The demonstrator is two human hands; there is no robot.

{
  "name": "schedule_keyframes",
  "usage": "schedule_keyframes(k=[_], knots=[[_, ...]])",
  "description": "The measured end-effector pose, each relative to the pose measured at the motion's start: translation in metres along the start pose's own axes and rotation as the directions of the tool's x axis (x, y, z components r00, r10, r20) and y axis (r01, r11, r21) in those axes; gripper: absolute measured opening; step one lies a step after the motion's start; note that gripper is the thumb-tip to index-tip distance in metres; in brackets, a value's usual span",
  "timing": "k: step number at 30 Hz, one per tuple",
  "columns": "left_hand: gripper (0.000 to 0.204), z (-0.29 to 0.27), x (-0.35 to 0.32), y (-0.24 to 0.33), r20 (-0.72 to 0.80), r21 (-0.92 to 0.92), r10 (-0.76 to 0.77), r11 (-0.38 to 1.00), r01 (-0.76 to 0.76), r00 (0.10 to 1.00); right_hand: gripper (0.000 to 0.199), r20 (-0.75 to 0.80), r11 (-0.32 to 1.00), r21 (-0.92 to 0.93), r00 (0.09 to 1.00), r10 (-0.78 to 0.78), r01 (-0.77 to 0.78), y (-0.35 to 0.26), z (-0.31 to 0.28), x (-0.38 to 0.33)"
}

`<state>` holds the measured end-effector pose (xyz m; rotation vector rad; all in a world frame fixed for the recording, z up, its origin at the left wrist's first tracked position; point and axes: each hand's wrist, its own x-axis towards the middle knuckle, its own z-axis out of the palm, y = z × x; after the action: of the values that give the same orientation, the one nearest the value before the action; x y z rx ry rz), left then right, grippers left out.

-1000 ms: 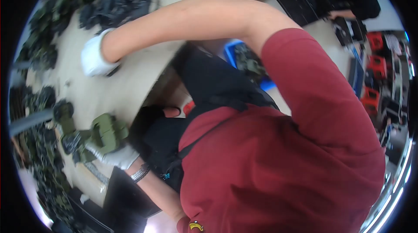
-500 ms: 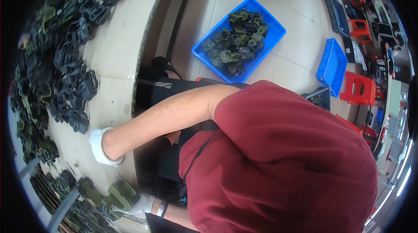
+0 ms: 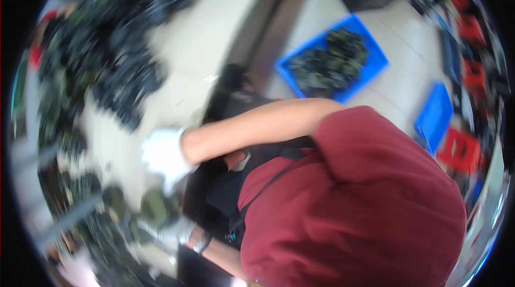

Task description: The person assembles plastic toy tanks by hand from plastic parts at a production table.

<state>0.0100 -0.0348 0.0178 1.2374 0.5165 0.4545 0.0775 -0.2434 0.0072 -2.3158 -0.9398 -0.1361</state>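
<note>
My left hand (image 3: 170,230), in a white glove with a metal watch at the wrist, grips an olive-green plastic part (image 3: 155,207) that looks like a toy vehicle body. Just above it is my right hand (image 3: 165,154), also gloved in white, over the table's near edge. One finger of it points down toward the green part; the others are smeared by motion, and whether it holds anything cannot be made out. A heap of dark grey and green plastic parts (image 3: 123,62) covers the table's far side. More dark parts (image 3: 99,239) lie beyond my left hand.
A grey bar (image 3: 70,220) crosses above the parts at the lower left. On the floor stands a blue crate (image 3: 370,75) with green and dark parts in it. Farther right are another blue crate (image 3: 435,115) and red stools (image 3: 460,150). The pale table top (image 3: 188,51) ends beside my legs.
The whole view has shifted and blurred. My right hand has swung from the parts heap toward the near edge and my left hand, coming fully into sight. My left hand keeps the green part.
</note>
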Motion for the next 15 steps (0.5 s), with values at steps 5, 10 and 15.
schedule_keyframes(k=[5, 10, 15], knots=[[0.035, 0.009, -0.011, -0.01, 0.224, -0.26, -0.034, 0.961, 0.093, 0.974, 0.05, 0.053, 0.987, -0.056, 0.987, -0.151, 0.154, 0.023, -0.005, -0.026], [0.029, 0.0, -0.033, -0.005, 0.227, -0.172, 0.036, 0.985, 0.003, 0.973, 0.066, -0.214, 0.963, 0.257, 0.976, -0.031, 0.087, -0.006, -0.014, -0.031], [0.031, 0.002, -0.042, -0.002, 0.292, -0.158, 0.026, 0.987, 0.021, 0.956, 0.061, -0.256, 0.908, 0.378, 0.963, -0.084, 0.179, -0.036, -0.006, -0.028]])
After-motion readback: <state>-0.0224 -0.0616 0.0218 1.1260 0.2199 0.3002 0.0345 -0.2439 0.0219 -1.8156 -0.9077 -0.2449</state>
